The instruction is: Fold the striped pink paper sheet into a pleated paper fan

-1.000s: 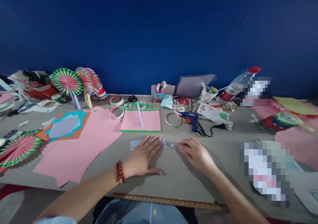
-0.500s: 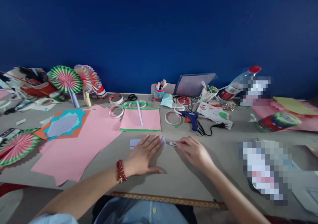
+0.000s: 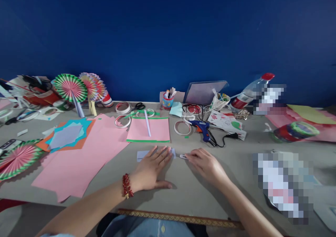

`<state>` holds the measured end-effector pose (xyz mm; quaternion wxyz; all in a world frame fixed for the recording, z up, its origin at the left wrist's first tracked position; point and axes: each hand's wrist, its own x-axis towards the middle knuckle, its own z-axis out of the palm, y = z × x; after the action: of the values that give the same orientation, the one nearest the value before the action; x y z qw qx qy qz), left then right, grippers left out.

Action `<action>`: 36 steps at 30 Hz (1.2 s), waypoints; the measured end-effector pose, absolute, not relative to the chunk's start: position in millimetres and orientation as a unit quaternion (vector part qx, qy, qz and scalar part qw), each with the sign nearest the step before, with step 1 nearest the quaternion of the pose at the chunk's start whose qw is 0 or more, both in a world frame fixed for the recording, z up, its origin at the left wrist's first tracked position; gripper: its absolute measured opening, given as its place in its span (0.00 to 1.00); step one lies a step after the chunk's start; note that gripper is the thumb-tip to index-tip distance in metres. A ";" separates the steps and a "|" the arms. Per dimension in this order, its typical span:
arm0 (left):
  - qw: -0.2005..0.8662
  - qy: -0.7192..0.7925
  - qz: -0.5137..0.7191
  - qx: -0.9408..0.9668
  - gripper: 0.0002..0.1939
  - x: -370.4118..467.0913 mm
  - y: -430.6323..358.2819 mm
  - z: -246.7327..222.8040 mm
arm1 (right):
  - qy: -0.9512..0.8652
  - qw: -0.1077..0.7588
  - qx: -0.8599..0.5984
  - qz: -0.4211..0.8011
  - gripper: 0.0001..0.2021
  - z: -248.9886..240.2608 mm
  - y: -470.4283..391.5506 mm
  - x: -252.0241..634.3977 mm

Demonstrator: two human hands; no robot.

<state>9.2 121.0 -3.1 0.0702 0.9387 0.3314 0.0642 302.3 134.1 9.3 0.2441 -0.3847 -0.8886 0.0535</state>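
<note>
Bare grey tabletop (image 3: 190, 198) reached its edge below the left hand (image 3: 149, 170), still flat, fingers apart, on a lavender paper strip (image 3: 142, 155), the right hand (image 3: 207, 165) still pinching a slim white tool (image 3: 183, 156).

The head camera is looking from above a blue buttoned shirt (image 3: 147, 228) at the bottom centre, facing forward and tilting down across the grey tabletop (image 3: 189, 198); the left hand (image 3: 150, 168) and right hand (image 3: 206, 165) are showing fairly near, just below the middle of the frame; the dark blue wall (image 3: 168, 34) is filling roughly the upper half, farther off; the left border is cutting through a green-rimmed paper fan (image 3: 22, 160) at the lower left.
</note>
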 end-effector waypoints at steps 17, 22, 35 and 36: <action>0.070 0.330 0.075 0.938 0.53 8.8 120.8 -3.6 | -0.892 0.233 -0.385 0.035 0.14 9.3 135.1 300.3; 0.070 0.332 0.071 0.938 0.53 9.5 120.9 -3.4 | -0.899 0.230 -0.371 0.041 0.13 5.0 136.2 300.4; 0.097 0.333 0.055 0.936 0.52 9.8 120.9 -1.2 | -0.898 0.231 -0.373 0.039 0.13 9.7 134.2 300.3; 0.098 0.333 0.054 0.936 0.52 9.7 120.9 -1.4 | -0.898 0.233 -0.371 0.041 0.13 9.7 134.2 301.0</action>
<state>9.7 120.9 -1.4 0.0982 0.9364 0.3326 0.0536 301.0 134.2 9.7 0.2329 -0.3712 -0.8979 0.0407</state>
